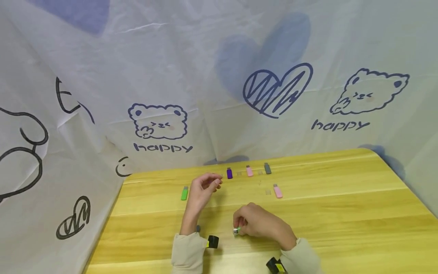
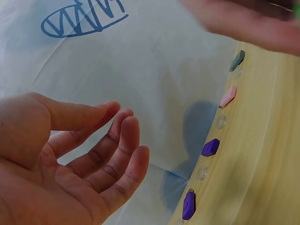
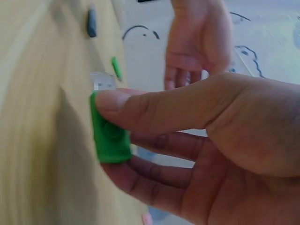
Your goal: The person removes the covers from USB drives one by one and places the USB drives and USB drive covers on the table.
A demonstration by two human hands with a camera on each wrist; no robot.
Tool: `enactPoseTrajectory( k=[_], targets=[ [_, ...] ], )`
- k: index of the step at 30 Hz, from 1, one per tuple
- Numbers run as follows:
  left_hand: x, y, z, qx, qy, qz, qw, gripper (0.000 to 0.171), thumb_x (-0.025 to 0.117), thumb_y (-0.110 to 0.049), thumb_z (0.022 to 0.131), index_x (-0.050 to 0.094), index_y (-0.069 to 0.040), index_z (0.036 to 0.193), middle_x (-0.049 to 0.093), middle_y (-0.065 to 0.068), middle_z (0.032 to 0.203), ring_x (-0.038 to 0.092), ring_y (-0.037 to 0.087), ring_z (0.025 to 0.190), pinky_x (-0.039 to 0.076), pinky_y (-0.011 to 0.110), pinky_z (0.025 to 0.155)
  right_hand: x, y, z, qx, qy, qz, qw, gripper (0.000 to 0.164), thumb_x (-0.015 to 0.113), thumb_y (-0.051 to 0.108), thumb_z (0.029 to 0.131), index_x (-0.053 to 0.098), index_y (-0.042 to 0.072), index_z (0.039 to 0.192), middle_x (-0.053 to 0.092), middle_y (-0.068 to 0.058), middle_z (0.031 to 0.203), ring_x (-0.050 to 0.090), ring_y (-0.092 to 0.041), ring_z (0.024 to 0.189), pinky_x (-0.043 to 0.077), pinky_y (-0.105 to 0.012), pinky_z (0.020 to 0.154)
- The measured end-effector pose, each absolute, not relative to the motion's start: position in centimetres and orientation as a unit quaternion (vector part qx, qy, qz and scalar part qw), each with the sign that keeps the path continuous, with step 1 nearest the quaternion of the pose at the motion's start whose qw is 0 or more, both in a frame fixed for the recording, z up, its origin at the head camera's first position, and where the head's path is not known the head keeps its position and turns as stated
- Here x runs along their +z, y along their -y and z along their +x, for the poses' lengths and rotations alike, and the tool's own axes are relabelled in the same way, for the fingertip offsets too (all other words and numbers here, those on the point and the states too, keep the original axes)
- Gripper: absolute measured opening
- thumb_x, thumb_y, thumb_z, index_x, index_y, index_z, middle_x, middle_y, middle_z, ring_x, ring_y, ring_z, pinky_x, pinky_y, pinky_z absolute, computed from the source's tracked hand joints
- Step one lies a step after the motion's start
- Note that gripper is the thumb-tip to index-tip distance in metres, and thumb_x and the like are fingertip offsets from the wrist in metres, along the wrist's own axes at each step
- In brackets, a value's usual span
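My right hand (image 1: 256, 220) pinches a green USB flash drive (image 3: 110, 140) between thumb and fingers, low over the table. The drive's metal connector (image 3: 104, 82) points away from the palm, and something clear shows around its end. To the left and farther forward, my left hand (image 1: 203, 190) is raised with its fingers loosely curved and nothing between them. Nearest to it are a purple flash drive (image 1: 229, 173) and a second green flash drive (image 1: 184, 193). Another purple drive (image 2: 189, 205) shows in the left wrist view, hidden behind the left hand in the head view.
Along the table's back edge lie a pink drive (image 1: 249, 171) and a grey drive (image 1: 267, 168), with small clear caps (image 1: 239, 174) between drives. Another pink drive (image 1: 278, 191) lies nearer. A dark grey drive (image 3: 91, 23) is mostly hidden by the left wrist in the head view. A printed cloth (image 1: 219, 114) hangs behind.
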State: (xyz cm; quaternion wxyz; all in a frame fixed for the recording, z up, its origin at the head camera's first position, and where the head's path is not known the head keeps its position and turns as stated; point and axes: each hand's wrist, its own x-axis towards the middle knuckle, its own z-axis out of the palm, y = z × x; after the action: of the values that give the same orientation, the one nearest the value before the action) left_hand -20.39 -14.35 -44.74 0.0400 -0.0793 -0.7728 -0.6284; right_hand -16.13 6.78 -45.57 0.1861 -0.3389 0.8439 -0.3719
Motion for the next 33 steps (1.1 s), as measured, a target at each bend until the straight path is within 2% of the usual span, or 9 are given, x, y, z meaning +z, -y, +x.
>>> enactPoseTrajectory(
  k=[4,9,11,18,24,26,33],
  targets=[
    [-44.8,14.0,-20.4,-0.630,0.771,-0.083,0.033,0.016,0.063,-0.003,0.101,0.072,0.006,0.111,0.072,0.022,0.103,0.069,0.036,0.091,0.059,0.035,0.081,-45.0,-7.9,-16.9,-0.401,-0.842,-0.330,0.144,0.019,0.073,-0.007,0.089,0.074,0.012,0.090,0.070,0.002,0.085,0.061,-0.007,0.075,0.055,-0.025,0.069],
    [-44.7,13.2,-20.4,-0.626,0.776,-0.078,0.025,0.014,0.063,0.003,0.099,0.071,0.010,0.109,0.071,0.026,0.102,0.069,0.043,0.091,0.059,0.051,0.083,-44.8,-8.9,-17.6,-0.424,-0.849,-0.304,0.079,0.014,0.072,-0.002,0.093,0.074,0.011,0.097,0.071,0.005,0.091,0.065,-0.010,0.083,0.057,-0.026,0.075],
    [-44.8,12.9,-20.5,-0.624,0.777,-0.081,0.021,0.013,0.063,0.003,0.099,0.072,0.009,0.108,0.071,0.025,0.102,0.068,0.043,0.091,0.059,0.053,0.083,-44.8,-9.2,-17.8,-0.432,-0.851,-0.291,0.057,0.012,0.073,0.001,0.094,0.074,0.012,0.098,0.070,0.006,0.091,0.065,-0.010,0.084,0.057,-0.026,0.074],
    [-44.9,12.2,-20.3,-0.618,0.776,-0.126,-0.003,0.015,0.064,-0.004,0.101,0.072,0.005,0.110,0.072,0.020,0.105,0.070,0.034,0.091,0.061,0.038,0.082,-44.7,-9.8,-18.2,-0.459,-0.852,-0.252,0.008,0.010,0.071,0.004,0.096,0.075,0.009,0.103,0.071,0.001,0.093,0.065,-0.014,0.086,0.058,-0.025,0.072],
    [-44.9,11.5,-20.1,-0.602,0.784,-0.151,-0.021,0.013,0.066,-0.005,0.100,0.073,0.003,0.108,0.073,0.016,0.104,0.071,0.027,0.091,0.061,0.032,0.080,-44.7,-9.8,-18.4,-0.487,-0.848,-0.208,-0.020,0.009,0.074,0.008,0.095,0.077,0.008,0.103,0.074,0.000,0.095,0.069,-0.016,0.085,0.060,-0.028,0.073],
    [-44.9,11.2,-20.1,-0.602,0.784,-0.151,-0.031,0.012,0.068,-0.005,0.099,0.073,0.003,0.107,0.073,0.015,0.103,0.071,0.026,0.091,0.061,0.034,0.081,-44.7,-9.7,-18.4,-0.493,-0.848,-0.194,-0.029,0.008,0.076,0.009,0.094,0.078,0.009,0.102,0.075,0.000,0.096,0.071,-0.015,0.084,0.061,-0.027,0.073],
    [-44.9,10.5,-20.0,-0.610,0.775,-0.156,-0.055,0.010,0.071,0.000,0.095,0.073,0.004,0.105,0.073,0.016,0.096,0.070,0.041,0.089,0.060,0.050,0.082,-44.6,-9.7,-18.5,-0.501,-0.845,-0.180,-0.047,0.008,0.078,0.009,0.092,0.078,0.009,0.100,0.077,-0.002,0.096,0.072,-0.015,0.082,0.062,-0.030,0.073]
  ],
)
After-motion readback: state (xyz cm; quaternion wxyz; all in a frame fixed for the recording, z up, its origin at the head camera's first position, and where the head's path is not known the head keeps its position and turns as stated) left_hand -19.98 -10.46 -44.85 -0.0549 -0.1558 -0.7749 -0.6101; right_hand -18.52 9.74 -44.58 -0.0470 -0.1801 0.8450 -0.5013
